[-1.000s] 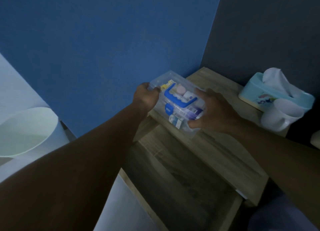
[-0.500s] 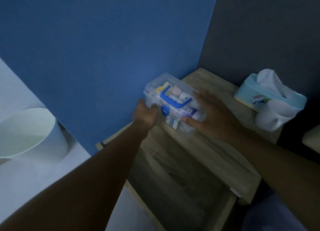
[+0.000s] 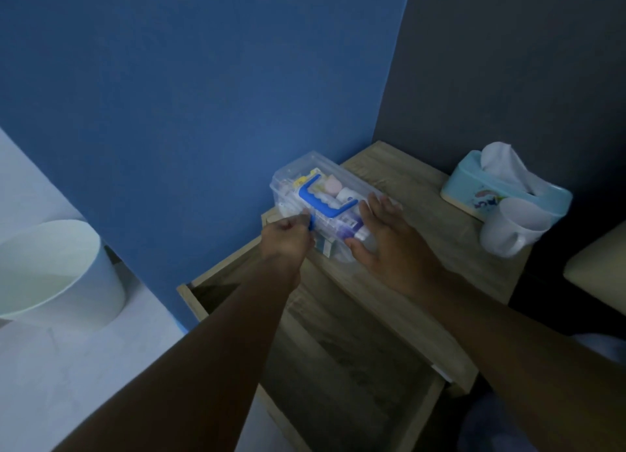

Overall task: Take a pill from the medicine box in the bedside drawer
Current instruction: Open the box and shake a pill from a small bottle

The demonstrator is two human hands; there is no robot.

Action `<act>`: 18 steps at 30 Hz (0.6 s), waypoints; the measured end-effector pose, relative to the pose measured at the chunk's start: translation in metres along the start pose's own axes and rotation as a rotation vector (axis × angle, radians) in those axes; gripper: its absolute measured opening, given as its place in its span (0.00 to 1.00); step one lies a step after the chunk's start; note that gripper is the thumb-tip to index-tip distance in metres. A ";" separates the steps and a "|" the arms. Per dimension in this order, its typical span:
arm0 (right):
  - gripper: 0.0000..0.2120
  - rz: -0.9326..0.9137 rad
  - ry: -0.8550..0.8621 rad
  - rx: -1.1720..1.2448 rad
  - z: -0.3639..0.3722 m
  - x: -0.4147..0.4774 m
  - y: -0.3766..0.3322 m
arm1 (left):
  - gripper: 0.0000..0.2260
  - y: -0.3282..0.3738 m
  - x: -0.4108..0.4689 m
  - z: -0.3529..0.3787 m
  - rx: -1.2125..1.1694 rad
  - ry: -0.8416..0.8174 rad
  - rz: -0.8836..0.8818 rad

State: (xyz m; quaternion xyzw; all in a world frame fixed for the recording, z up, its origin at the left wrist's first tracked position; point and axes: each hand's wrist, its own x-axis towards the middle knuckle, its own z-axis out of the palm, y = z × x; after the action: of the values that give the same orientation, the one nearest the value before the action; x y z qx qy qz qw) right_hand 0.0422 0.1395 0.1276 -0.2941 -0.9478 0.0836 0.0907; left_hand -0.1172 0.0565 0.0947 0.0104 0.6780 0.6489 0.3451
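The clear medicine box [image 3: 298,175] with a blue handle [image 3: 318,199] rests on the left end of the wooden bedside table top [image 3: 423,214], full of small packets and bottles, lid down. My left hand [image 3: 286,240] pinches the blue latch [image 3: 312,222] on the box's front side. My right hand [image 3: 389,245] lies against the box's right end, fingers spread, thumb under the near corner. Below them the bedside drawer [image 3: 338,367] stands pulled out, and its wooden floor shows nothing on it.
A light blue tissue box [image 3: 474,187] with a white tissue sticking up and a white mug [image 3: 511,228] stand at the table's right end. A white bin [image 3: 57,275] sits on the floor at left. Blue wall behind; dark wall to the right.
The box was set down on the table top. My left hand slid from the box's left end to the front latch, and my right hand loosened to a flat hold.
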 end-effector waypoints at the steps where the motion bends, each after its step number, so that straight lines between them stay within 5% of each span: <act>1: 0.34 0.001 -0.002 0.000 0.000 0.000 0.000 | 0.09 -0.002 -0.001 0.001 0.014 0.011 0.023; 11: 0.33 0.012 0.020 -0.004 0.004 0.002 -0.001 | 0.04 -0.010 -0.001 -0.004 0.033 0.086 0.138; 18: 0.33 0.006 0.072 -0.021 0.010 0.003 0.003 | 0.16 -0.041 0.004 -0.015 0.201 0.017 0.344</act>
State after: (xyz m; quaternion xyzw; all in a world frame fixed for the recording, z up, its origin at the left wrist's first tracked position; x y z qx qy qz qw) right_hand 0.0392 0.1427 0.1174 -0.3008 -0.9438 0.0633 0.1215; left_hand -0.1096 0.0382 0.0555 0.1551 0.7304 0.6275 0.2208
